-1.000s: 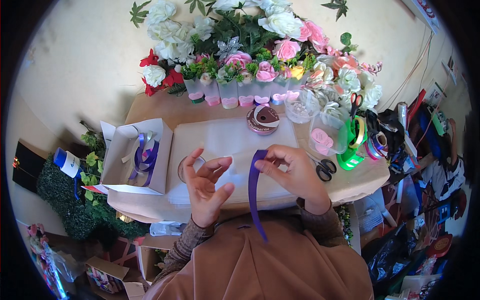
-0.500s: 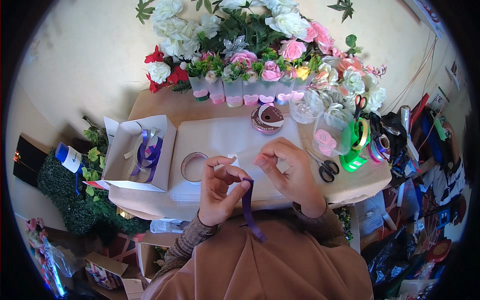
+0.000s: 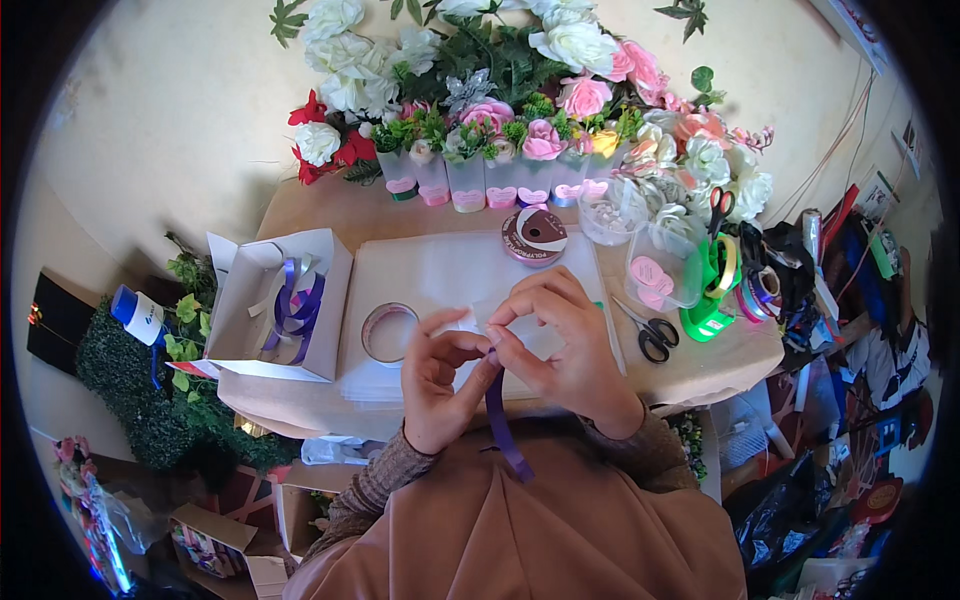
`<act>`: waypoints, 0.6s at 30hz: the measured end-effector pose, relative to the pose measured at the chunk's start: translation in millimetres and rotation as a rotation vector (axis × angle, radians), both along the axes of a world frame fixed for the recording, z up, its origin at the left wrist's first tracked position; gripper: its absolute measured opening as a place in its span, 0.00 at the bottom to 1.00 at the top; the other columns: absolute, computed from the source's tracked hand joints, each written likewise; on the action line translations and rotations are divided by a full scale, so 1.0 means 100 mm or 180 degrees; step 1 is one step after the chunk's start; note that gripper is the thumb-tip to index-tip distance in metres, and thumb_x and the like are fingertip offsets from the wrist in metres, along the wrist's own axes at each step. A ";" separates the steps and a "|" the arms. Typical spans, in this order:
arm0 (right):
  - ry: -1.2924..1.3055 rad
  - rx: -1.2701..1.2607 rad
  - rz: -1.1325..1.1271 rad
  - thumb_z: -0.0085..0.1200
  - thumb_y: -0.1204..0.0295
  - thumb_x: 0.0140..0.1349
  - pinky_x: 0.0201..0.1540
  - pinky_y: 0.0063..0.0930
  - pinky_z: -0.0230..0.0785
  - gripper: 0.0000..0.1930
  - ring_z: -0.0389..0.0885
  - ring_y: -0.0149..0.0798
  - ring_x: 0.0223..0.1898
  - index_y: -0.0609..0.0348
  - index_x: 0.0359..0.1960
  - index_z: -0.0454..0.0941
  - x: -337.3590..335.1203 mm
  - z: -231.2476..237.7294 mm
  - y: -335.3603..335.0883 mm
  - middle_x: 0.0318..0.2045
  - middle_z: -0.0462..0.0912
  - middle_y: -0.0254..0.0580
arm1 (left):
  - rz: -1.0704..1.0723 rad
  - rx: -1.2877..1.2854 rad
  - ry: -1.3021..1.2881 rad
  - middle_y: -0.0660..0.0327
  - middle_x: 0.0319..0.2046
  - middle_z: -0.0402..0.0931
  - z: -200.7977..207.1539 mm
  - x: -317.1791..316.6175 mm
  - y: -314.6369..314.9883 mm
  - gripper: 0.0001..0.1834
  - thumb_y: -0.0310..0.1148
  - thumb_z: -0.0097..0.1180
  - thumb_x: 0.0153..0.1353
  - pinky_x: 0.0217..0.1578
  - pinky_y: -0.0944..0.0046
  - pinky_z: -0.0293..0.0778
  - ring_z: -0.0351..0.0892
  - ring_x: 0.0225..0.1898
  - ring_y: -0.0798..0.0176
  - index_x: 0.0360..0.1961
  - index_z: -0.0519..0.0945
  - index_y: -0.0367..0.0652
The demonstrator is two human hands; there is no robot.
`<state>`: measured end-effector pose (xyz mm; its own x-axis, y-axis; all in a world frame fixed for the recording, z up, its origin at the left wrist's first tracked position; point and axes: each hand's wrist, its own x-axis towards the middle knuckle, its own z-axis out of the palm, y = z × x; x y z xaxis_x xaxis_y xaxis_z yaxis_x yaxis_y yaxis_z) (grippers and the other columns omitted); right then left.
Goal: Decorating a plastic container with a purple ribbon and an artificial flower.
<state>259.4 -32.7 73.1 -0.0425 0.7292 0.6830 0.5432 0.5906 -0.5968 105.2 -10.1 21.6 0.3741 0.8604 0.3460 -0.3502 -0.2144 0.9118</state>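
Note:
A strip of purple ribbon (image 3: 507, 435) hangs down in front of my brown clothing, its upper end pinched between thumb and fingers of my left hand (image 3: 440, 385). My right hand (image 3: 565, 345) is closed, thumb and index fingertips together right at that upper end. What lies between those right fingertips is too small to make out. Beneath both hands are a stack of translucent white sheets (image 3: 440, 265) and a roll of tape (image 3: 390, 333) lying flat, left of my fingers. A ribbon spool (image 3: 534, 237) with a brown label lies beyond my right hand.
An open white box (image 3: 225, 325) with purple ribbon pieces (image 3: 297, 310) stands left. Black-handled scissors (image 3: 655, 340), a clear tub (image 3: 665, 265) with pink labels and a green tape dispenser (image 3: 708, 320) are at right. Potted artificial flowers (image 3: 467, 185) line the table's back.
My right hand has moved left and inward, so its fingertips now meet at the ribbon's upper end beside my left fingers. The ribbon still hangs from my left hand.

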 end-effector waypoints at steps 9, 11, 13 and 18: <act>0.1153 -0.1127 0.0471 0.58 0.70 0.55 0.29 0.18 0.57 0.06 0.71 0.23 0.27 0.58 0.31 0.78 -0.03 -0.14 -0.11 0.26 0.78 0.31 | 0.0311 -0.0508 -0.0546 0.52 0.36 0.78 0.02 -0.04 0.05 0.29 0.15 0.55 0.55 0.44 0.70 0.74 0.79 0.40 0.66 0.55 0.57 0.39; 0.1169 -0.1168 0.0478 0.58 0.70 0.55 0.28 0.18 0.56 0.06 0.71 0.22 0.26 0.59 0.31 0.78 -0.04 -0.19 -0.08 0.25 0.78 0.30 | 0.0263 -0.0533 -0.0607 0.51 0.37 0.78 0.04 -0.04 0.04 0.28 0.15 0.54 0.55 0.44 0.69 0.74 0.79 0.40 0.65 0.55 0.57 0.39; 0.1190 -0.1215 0.0481 0.58 0.69 0.55 0.28 0.17 0.56 0.07 0.70 0.21 0.26 0.59 0.31 0.78 -0.05 -0.22 -0.06 0.25 0.78 0.29 | 0.0176 -0.0444 -0.0641 0.51 0.37 0.78 0.06 -0.03 0.03 0.28 0.15 0.53 0.56 0.45 0.69 0.74 0.79 0.41 0.65 0.55 0.57 0.39; 0.1454 -0.1313 0.0505 0.57 0.70 0.56 0.27 0.16 0.56 0.06 0.69 0.20 0.25 0.59 0.30 0.77 -0.06 -0.25 -0.04 0.24 0.78 0.28 | 0.0157 -0.0397 -0.0575 0.50 0.38 0.78 0.06 -0.04 0.00 0.28 0.15 0.52 0.56 0.45 0.68 0.74 0.79 0.41 0.64 0.55 0.56 0.39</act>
<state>253.7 -37.1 48.2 0.0577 0.9449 0.3221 0.1049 0.3152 -0.9432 101.6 -9.7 28.1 0.2721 0.9165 0.2932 -0.5020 -0.1247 0.8558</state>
